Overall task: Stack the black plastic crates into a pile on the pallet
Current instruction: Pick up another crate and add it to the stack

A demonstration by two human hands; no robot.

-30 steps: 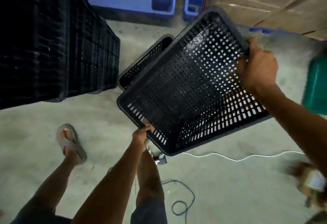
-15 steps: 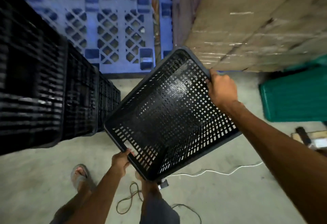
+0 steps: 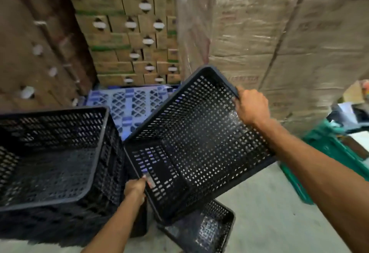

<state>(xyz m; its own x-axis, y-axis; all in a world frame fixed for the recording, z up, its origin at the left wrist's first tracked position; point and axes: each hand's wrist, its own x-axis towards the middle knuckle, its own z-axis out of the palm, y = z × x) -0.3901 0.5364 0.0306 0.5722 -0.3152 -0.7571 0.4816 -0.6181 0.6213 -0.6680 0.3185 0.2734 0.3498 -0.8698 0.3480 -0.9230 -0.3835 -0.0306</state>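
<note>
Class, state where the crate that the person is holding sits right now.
In the head view the held crate is centre-right, tilted in the air between both hands, just right of the crate stack and above another crate on the floor.

The light is dim and warm, with no clear source. A pale glare streaks the mesh of the held crate point(image 3: 199, 145) just below the right hand point(image 3: 250, 106). Left of the left hand point(image 3: 135, 189), the crate stack point(image 3: 56, 162) smears with motion blur. Straight lines bow near the edges.
</note>
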